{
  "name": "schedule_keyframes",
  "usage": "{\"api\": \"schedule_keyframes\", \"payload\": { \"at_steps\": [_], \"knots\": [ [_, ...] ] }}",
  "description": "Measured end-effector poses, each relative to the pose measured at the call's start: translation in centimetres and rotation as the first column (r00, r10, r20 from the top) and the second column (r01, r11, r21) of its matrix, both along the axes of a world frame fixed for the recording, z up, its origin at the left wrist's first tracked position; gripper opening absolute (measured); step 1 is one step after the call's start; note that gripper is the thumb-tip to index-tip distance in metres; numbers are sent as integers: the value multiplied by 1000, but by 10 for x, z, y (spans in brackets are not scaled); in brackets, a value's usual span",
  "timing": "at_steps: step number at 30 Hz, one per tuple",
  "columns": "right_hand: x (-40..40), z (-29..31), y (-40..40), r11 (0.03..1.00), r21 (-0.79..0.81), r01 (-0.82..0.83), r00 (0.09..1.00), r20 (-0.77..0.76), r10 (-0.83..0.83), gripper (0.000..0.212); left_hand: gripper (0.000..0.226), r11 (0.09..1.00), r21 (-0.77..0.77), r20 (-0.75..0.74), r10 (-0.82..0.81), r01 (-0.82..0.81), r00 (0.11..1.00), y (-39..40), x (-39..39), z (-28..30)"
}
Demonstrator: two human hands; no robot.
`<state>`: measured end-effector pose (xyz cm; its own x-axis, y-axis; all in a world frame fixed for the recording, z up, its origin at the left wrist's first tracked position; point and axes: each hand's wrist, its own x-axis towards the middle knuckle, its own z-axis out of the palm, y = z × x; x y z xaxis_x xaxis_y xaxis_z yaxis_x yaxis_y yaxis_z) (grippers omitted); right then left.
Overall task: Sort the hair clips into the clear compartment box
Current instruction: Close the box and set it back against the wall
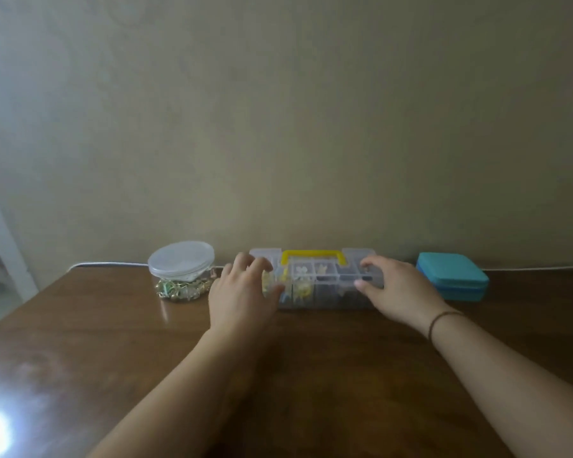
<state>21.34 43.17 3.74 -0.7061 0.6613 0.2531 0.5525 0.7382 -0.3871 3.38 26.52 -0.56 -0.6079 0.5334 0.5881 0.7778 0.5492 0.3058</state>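
Both forearms stretch over the brown table (pixel 80 325) toward the far wall. Fingers of the left hand (pixel 242 292) are spread and curled over the left end of the clear compartment box (pixel 325 289), touching it; those of the right hand (pixel 394 289) are splayed on its right end, thumb at the front edge. Neither grip looks clamped (blur hides the fingertips). This box, shut with its yellow handle (pixel 313 257) up, stands against the wall between a lidded round jar (pixel 181 269) of small clips and a teal case (pixel 454 279). Probably it is about to be drawn nearer: grip both ends evenly, keep it level, slide rather than lift.
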Motion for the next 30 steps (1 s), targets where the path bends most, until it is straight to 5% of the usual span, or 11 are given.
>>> {"api": "schedule_keyframes", "payload": {
  "at_steps": [5,10,13,15,17,20,27,30],
  "knots": [
    [-32,-11,25,993,92,73,997,-24,-71,41,33,1000,-10,63,1,-1,998,29,-38,-1],
    [-43,-25,34,987,136,84,994,-77,-74,39,40,998,-57,-54,4,-7,999,35,-53,3],
    [-38,-33,38,997,72,3,997,-79,3,55,59,998,-63,-152,20,-30,988,16,-54,-8],
    [-29,-45,37,994,110,10,993,-114,2,73,77,980,48,-51,194,-191,980,-8,-63,-13],
    [-18,-59,35,992,113,60,975,-219,-34,79,90,907,211,210,321,-363,923,-31,-74,-12],
    [-13,-71,35,997,29,74,958,-280,-63,81,107,858,258,465,292,-444,836,-48,-85,-17],
    [-14,-70,31,989,145,37,976,-219,-5,80,101,854,311,553,195,-418,810,-47,-106,-11],
    [-15,-70,34,989,148,27,973,-231,8,80,97,803,454,515,116,-385,849,-52,-100,-3]
  ]
}}
